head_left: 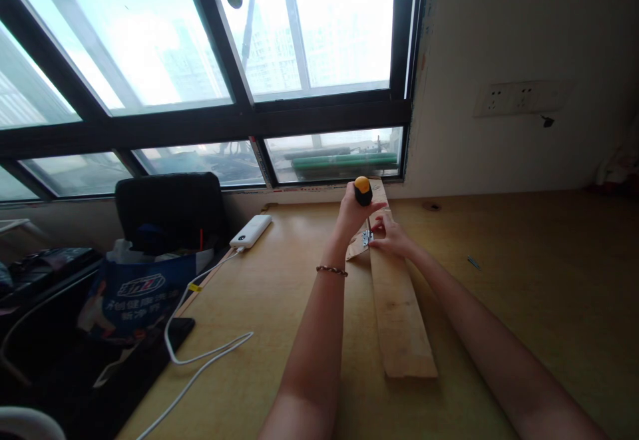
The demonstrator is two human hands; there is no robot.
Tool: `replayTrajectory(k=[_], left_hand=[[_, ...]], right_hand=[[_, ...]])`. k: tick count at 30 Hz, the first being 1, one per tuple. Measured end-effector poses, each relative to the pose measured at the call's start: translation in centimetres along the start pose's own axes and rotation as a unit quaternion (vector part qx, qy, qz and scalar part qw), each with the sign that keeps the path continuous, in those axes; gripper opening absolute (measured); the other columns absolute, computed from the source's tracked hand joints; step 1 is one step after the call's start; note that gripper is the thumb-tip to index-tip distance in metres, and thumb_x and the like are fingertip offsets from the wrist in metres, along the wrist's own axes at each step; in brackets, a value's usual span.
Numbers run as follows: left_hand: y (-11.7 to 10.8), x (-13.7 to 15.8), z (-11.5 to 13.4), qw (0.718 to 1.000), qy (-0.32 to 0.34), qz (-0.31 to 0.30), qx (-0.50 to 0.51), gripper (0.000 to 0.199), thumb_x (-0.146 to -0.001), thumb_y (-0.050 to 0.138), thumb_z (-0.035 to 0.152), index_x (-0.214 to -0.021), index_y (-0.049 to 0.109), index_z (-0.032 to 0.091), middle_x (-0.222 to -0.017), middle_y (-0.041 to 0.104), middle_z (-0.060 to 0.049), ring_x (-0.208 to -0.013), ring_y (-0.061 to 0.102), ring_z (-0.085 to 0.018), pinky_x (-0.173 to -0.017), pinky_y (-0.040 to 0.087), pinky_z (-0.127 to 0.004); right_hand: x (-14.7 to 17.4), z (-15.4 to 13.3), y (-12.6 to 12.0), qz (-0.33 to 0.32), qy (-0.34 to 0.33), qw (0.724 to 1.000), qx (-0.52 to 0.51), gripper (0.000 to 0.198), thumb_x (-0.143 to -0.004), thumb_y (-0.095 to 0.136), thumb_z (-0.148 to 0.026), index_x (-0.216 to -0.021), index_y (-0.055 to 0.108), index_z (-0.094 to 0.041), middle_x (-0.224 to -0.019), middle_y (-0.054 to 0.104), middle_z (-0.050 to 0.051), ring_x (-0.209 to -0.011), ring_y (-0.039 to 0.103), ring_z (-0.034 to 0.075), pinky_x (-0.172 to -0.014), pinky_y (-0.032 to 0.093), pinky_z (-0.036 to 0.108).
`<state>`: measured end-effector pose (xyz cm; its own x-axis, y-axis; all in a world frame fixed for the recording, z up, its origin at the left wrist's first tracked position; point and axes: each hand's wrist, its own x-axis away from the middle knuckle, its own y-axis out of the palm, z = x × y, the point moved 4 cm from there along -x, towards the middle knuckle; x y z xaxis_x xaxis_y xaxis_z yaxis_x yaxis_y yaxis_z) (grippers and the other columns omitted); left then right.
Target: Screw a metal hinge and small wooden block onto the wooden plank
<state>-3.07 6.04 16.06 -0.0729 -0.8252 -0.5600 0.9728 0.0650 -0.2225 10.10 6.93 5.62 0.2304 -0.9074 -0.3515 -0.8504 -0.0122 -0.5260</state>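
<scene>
My left hand (351,215) is wrapped around the black and yellow handle of a screwdriver (363,191), held upright. Its thin shaft points down at a small silver hinge (366,238). The hinge lies where a long wooden board (403,323) meets a shorter wood piece (354,249) on its left. My right hand (394,237) rests on the long board, thumb and fingers closed at the hinge's right edge beside the screwdriver tip. Whether a screw sits under the tip is too small to tell.
Two small screws (473,263) lie on the wooden table (524,333) at right. A white power bank (251,231) with a white cable (214,352) is near the left edge. Beyond that edge stand a black chair (168,204) and a blue bag (134,300). Windows and a wall rise behind.
</scene>
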Motion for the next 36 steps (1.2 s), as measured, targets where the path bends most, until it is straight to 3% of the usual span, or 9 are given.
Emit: replayTrajectory(k=[5,12,16,22,28,36], left_hand=[[-0.9,0.0,0.1,1.0,-0.012,0.018,-0.011,0.061,-0.047,0.079,0.031,-0.096,0.044,0.017,-0.069,0.058,0.002,-0.066,0.059,-0.016,-0.064,0.047,-0.029],[-0.7,0.3,1.1,0.979,-0.1,-0.065,0.166,0.082,-0.048,0.078,0.018,-0.117,0.035,0.016,-0.07,0.063,-0.001,-0.073,0.064,-0.021,-0.07,0.049,-0.037],[-0.6,0.5,1.6,0.961,-0.112,-0.092,0.237,0.066,-0.051,0.071,0.011,-0.109,0.039,0.014,-0.072,0.065,-0.004,-0.079,0.065,-0.024,-0.072,0.048,-0.037],[-1.2,0.4,1.2,0.957,-0.115,-0.089,0.25,0.024,-0.051,0.054,0.006,-0.075,0.055,0.012,-0.076,0.067,-0.009,-0.089,0.062,-0.028,-0.075,0.047,-0.038],[-1.6,0.8,2.3,0.956,-0.084,-0.157,0.232,0.025,-0.048,0.051,0.007,-0.07,0.063,0.012,-0.086,0.068,-0.008,-0.09,0.06,-0.026,-0.074,0.047,-0.035],[-0.4,2.6,5.5,0.926,-0.079,-0.329,0.168,0.022,-0.051,0.054,0.006,-0.069,0.064,0.013,-0.076,0.066,-0.006,-0.076,0.06,-0.019,-0.07,0.047,-0.031]], right_hand=[[0.1,-0.1,0.0,0.003,0.003,1.0,-0.001,0.064,-0.053,0.075,-0.032,-0.105,0.04,-0.019,-0.091,0.062,0.005,-0.09,0.06,0.022,-0.086,0.045,0.042],[0.2,-0.4,-0.1,0.003,-0.008,1.0,-0.002,0.062,-0.054,0.075,-0.031,-0.103,0.039,-0.02,-0.091,0.061,0.005,-0.089,0.06,0.021,-0.083,0.047,0.039],[0.2,-0.5,-0.2,0.01,-0.02,1.0,0.009,0.06,-0.054,0.075,-0.03,-0.102,0.04,-0.019,-0.091,0.061,0.005,-0.087,0.059,0.02,-0.083,0.046,0.038],[0.2,-0.4,-0.2,0.009,-0.03,0.999,0.011,0.059,-0.055,0.075,-0.031,-0.101,0.04,-0.019,-0.093,0.061,0.005,-0.089,0.058,0.02,-0.084,0.044,0.037],[0.2,-0.7,-0.2,0.007,-0.02,1.0,0.008,0.059,-0.055,0.075,-0.031,-0.102,0.041,-0.019,-0.092,0.061,0.004,-0.088,0.059,0.021,-0.083,0.045,0.039],[0.2,-0.9,-0.3,0.014,-0.019,0.999,0.024,0.056,-0.056,0.074,-0.029,-0.103,0.046,-0.018,-0.093,0.06,0.006,-0.088,0.059,0.024,-0.081,0.047,0.041]])
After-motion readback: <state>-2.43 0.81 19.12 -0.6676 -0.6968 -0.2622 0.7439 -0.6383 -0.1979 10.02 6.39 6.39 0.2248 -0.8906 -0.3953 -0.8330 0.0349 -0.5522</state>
